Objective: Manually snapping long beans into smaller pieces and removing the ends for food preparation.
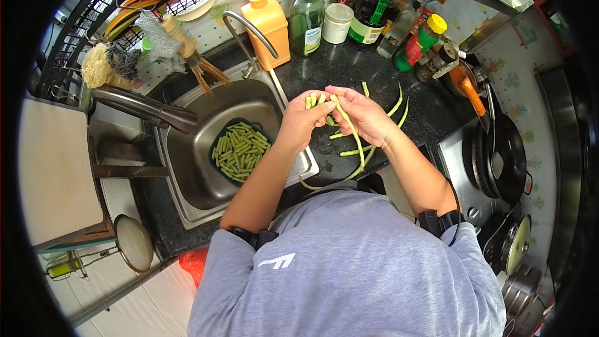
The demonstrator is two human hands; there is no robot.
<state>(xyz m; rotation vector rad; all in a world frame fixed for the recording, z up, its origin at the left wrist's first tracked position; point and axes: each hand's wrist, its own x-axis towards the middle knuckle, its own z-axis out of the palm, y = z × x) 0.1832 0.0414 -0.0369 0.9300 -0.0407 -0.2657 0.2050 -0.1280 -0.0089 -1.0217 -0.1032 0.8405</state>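
My left hand [305, 114] is closed around several short pieces of green bean [313, 99], whose ends stick out between the fingers. Fingertips of both hands meet at the upper end of a long green bean [349, 121], which hangs down from my right hand [362, 114] toward the counter's near edge. Under and beside the hands, more long beans [403, 112] lie on the black speckled countertop [327, 164]. A dark green basket [213, 161] with many cut bean pieces [239, 150] rests inside the stainless steel sink [196, 182], left of my left forearm.
The curved tap [252, 32] rises behind the sink beside an orange pump bottle [269, 32]. A green pump bottle [306, 23], a white-filled jar [337, 23] and several sauce bottles line the back. A black wok [510, 164] is on the stove at right; a cutting board [61, 168] stands left.
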